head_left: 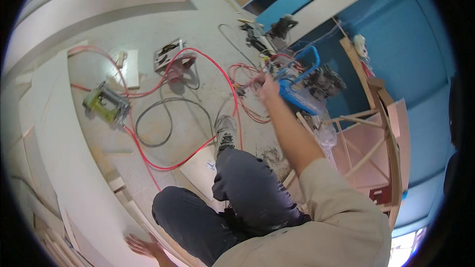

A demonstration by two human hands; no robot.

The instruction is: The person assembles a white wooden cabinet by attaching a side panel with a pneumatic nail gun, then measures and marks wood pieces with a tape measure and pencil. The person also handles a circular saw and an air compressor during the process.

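My left hand (143,246) lies flat with its fingers spread on a long white curved panel (69,153) at the lower left. My right arm stretches forward, and my right hand (267,89) is among red hoses (242,69) and loose tools beside a blue plastic carrier (297,98). Its fingers look curled in; what they grip is too small and blurred to make out. On the white panel's right side lies a green and grey nail gun (107,105), joined to a red air hose (163,168).
A power saw with a metal base plate (169,55) lies on the floor (148,24), its black cord (170,100) looped nearby. More tools (255,37) crowd the far right. A wooden frame (391,143) stands at right by a blue wall (405,49). Offcuts (129,69) lie around.
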